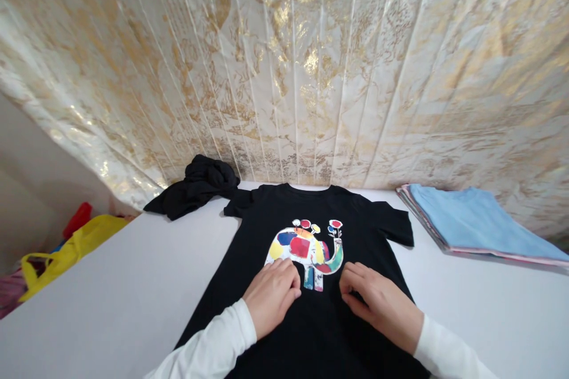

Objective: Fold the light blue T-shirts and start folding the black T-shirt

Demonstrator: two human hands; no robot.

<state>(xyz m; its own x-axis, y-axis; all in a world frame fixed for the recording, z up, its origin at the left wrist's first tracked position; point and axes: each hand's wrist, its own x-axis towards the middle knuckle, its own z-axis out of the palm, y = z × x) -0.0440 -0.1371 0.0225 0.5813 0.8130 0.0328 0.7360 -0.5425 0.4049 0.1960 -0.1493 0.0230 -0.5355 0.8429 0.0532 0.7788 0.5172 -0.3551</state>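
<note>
Black T-shirt lies spread face up on the white table, collar toward the gold-patterned wall covering, both short sleeves laid out to the sides. Printed on the chest: a multicoloured elephant with small flowers above it. Left hand rests on the shirt just below and left of the print, fingers curled under with knuckles up, grasping nothing. Right hand rests on the shirt just below and right of the print, fingers bent and pressed onto the fabric; whether the fingertips pinch a small fold cannot be told from this angle. Both wrists in white sleeves. Crumpled black garment sits at the back left of the table, touching the shirt's left sleeve. Folded light blue garment tops a flat stack at the right rear. Yellow bag off the table's left edge.
</note>
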